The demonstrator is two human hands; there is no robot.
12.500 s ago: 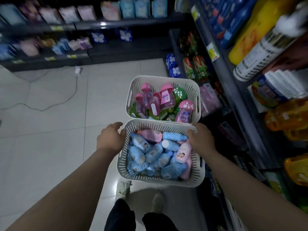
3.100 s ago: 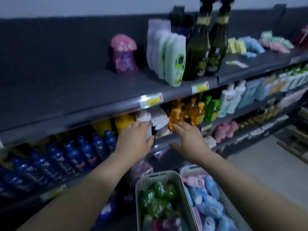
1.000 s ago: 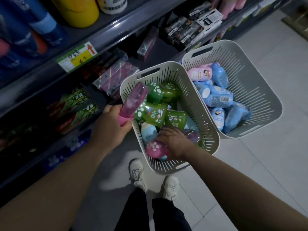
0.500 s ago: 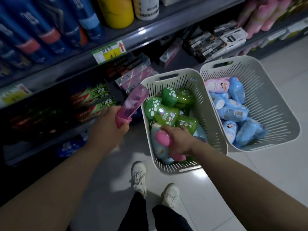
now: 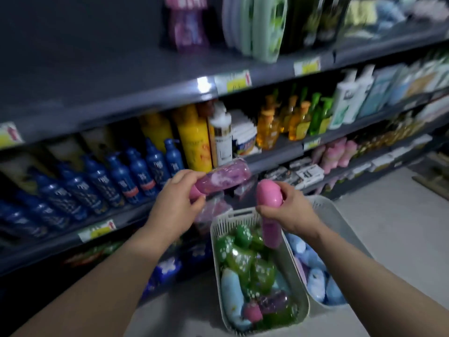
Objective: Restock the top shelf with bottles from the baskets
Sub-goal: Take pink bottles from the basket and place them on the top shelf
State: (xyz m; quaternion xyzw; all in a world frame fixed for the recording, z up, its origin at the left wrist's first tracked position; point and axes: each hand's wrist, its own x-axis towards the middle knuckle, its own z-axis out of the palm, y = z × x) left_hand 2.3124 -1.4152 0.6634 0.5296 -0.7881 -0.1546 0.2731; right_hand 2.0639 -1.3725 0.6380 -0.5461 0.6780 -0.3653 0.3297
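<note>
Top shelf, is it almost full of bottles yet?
Not nearly. One pink bottle stands on the top shelf, with bare space beside it. The left hand holds a purplish bottle, the right hand a pink-capped bottle. The green-bottle basket and blue-bottle basket hold many more.

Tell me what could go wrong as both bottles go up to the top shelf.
1. The left hand grips the purple bottle only at its cap end, with the body jutting sideways; it might slip on the lift.
2. The right hand holds the pink bottle, so no hand is free to steady a wobble.
3. On the top shelf, the standing bottle and the pale green bottles could be knocked over.
</note>
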